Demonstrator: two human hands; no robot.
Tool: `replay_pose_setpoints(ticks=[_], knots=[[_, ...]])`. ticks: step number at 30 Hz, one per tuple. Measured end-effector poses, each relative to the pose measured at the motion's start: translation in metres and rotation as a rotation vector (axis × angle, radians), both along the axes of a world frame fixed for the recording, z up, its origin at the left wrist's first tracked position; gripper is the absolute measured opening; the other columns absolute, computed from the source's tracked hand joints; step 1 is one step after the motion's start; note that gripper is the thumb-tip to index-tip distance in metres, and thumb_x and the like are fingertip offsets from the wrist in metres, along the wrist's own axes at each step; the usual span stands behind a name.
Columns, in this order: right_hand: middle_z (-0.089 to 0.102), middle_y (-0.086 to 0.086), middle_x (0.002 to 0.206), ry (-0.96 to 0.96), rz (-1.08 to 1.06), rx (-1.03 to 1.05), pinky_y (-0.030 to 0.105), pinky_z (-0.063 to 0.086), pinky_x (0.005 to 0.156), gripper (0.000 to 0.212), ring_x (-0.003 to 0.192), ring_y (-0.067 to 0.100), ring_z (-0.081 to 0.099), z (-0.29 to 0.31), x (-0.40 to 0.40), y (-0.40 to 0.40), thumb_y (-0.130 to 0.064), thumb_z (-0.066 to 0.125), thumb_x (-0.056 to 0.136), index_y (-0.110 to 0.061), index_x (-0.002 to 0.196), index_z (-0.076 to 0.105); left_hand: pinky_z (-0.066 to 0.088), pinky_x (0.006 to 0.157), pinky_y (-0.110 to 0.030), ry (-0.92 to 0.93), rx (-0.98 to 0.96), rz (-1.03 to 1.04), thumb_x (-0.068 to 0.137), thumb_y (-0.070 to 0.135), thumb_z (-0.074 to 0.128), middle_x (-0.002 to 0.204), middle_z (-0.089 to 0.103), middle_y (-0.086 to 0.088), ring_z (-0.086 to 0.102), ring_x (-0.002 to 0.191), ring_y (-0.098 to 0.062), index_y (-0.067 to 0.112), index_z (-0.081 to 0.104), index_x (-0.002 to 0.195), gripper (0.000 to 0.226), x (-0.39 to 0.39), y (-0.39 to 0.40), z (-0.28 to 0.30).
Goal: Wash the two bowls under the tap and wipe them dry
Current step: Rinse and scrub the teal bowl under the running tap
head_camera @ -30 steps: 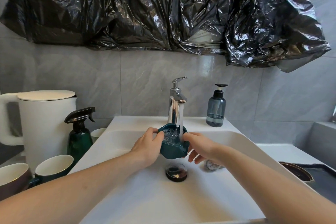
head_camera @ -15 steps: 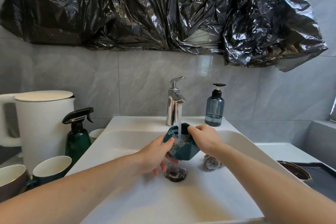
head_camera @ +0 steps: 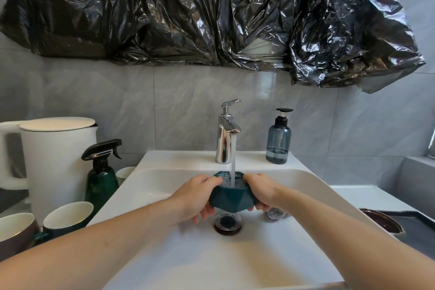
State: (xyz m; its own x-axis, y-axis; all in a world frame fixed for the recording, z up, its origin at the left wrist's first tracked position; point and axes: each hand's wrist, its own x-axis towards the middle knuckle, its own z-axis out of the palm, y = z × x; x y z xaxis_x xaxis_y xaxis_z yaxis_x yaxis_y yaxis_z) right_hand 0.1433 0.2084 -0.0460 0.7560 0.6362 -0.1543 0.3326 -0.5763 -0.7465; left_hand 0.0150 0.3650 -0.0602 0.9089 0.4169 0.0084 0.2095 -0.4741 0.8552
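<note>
A dark teal faceted bowl [head_camera: 229,199] sits upright under the running stream from the chrome tap [head_camera: 226,133], with foamy water inside it. My left hand [head_camera: 196,195] grips its left side, thumb over the rim. On the other side my right hand [head_camera: 261,192] grips it, thumb on the rim and fingers underneath. The bowl hangs above the drain [head_camera: 227,225] of the white sink [head_camera: 164,254]. A dark brown bowl [head_camera: 382,220] lies on the counter at the right edge.
A crumpled grey scrubber [head_camera: 274,215] lies in the basin behind my right wrist. A blue soap dispenser [head_camera: 278,142] stands right of the tap. Left of the sink are a green spray bottle [head_camera: 101,176], a white kettle [head_camera: 54,162] and several mugs [head_camera: 67,218].
The bowl has turned from tilted toward me to upright under the stream. Both hands have shifted to hold it at its two sides.
</note>
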Motion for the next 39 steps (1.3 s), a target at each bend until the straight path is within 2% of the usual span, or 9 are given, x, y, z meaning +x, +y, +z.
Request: replay_pose_setpoints(ticks=[5, 8, 12, 16, 21, 25, 28, 36, 39], knots=[[0.061, 0.004, 0.064, 0.15, 0.061, -0.037, 0.023, 0.031, 0.047, 0.052, 0.049, 0.013, 0.04, -0.002, -0.007, -0.001, -0.034, 0.019, 0.109, -0.008, 0.102, 0.064, 0.037, 0.041, -0.022, -0.028, 0.029, 0.062, 0.104, 0.046, 0.046, 0.061, 0.06, -0.007, 0.05, 0.043, -0.017, 0.011, 0.065, 0.106, 0.04, -0.003, 0.002, 0.002], [0.063, 0.004, 0.067, 0.251, 0.094, -0.026, 0.024, 0.033, 0.052, 0.051, 0.052, 0.013, 0.042, -0.001, -0.008, 0.0, -0.034, 0.02, 0.109, -0.008, 0.108, 0.064, 0.036, 0.042, -0.02, -0.066, 0.051, 0.112, 0.103, 0.046, 0.049, 0.067, 0.056, -0.005, 0.05, 0.049, -0.017, 0.012, 0.068, 0.096, 0.039, -0.004, 0.003, 0.003], [0.066, 0.006, 0.076, 0.248, 0.145, 0.008, 0.024, 0.04, 0.056, 0.049, 0.057, 0.013, 0.048, -0.004, -0.007, 0.002, -0.035, 0.023, 0.108, -0.007, 0.11, 0.064, 0.047, 0.06, -0.032, -0.107, 0.118, 0.162, 0.081, 0.058, 0.046, 0.066, 0.063, -0.003, 0.059, 0.062, -0.023, 0.018, 0.067, 0.081, 0.044, -0.003, 0.007, 0.004], [0.061, 0.005, 0.084, 0.231, 0.168, 0.053, 0.022, 0.043, 0.055, 0.043, 0.058, 0.013, 0.05, -0.004, -0.008, 0.004, -0.038, 0.029, 0.109, -0.011, 0.109, 0.062, 0.05, 0.065, -0.034, -0.105, 0.158, 0.185, 0.076, 0.057, 0.04, 0.072, 0.067, -0.003, 0.064, 0.061, -0.023, 0.024, 0.061, 0.077, 0.038, -0.005, 0.009, 0.005], [0.061, 0.01, 0.082, 0.095, 0.09, 0.08, 0.023, 0.042, 0.049, 0.038, 0.052, 0.014, 0.052, -0.006, -0.006, 0.009, -0.032, 0.037, 0.106, -0.005, 0.123, 0.058, 0.047, 0.05, -0.025, -0.112, 0.14, 0.163, 0.091, 0.043, 0.048, 0.077, 0.07, -0.004, 0.065, 0.051, -0.015, 0.024, 0.063, 0.091, 0.025, -0.005, 0.006, 0.006], [0.054, 0.007, 0.065, 0.021, 0.058, 0.119, 0.022, 0.036, 0.043, 0.024, 0.046, 0.016, 0.046, -0.005, -0.004, 0.01, -0.023, 0.039, 0.106, -0.011, 0.11, 0.059, 0.041, 0.045, -0.021, -0.098, 0.183, 0.122, 0.099, 0.036, 0.049, 0.072, 0.071, -0.002, 0.058, 0.04, -0.008, 0.024, 0.062, 0.103, 0.018, -0.007, 0.001, 0.007], [0.054, 0.008, 0.068, -0.046, 0.038, 0.122, 0.023, 0.035, 0.04, 0.018, 0.047, 0.016, 0.045, -0.004, -0.005, 0.008, -0.017, 0.041, 0.103, -0.015, 0.107, 0.059, 0.04, 0.039, -0.017, -0.103, 0.17, 0.098, 0.1, 0.034, 0.051, 0.076, 0.073, -0.003, 0.056, 0.037, -0.005, 0.025, 0.061, 0.11, 0.016, -0.007, -0.003, 0.007], [0.057, 0.012, 0.075, -0.098, 0.013, 0.129, 0.025, 0.035, 0.042, 0.03, 0.046, 0.016, 0.049, 0.001, -0.006, 0.007, -0.009, 0.046, 0.097, -0.01, 0.124, 0.06, 0.041, 0.04, -0.018, -0.089, 0.148, 0.091, 0.099, 0.035, 0.057, 0.081, 0.071, -0.004, 0.057, 0.037, -0.003, 0.022, 0.059, 0.12, 0.025, -0.005, -0.002, 0.006], [0.062, 0.008, 0.074, -0.106, 0.007, 0.125, 0.021, 0.036, 0.039, 0.032, 0.047, 0.015, 0.051, 0.003, -0.007, 0.008, -0.011, 0.054, 0.095, -0.011, 0.126, 0.061, 0.049, 0.053, -0.024, -0.067, 0.187, 0.094, 0.096, 0.036, 0.058, 0.078, 0.072, -0.001, 0.061, 0.046, -0.01, 0.028, 0.058, 0.119, 0.025, -0.003, 0.002, 0.002]])
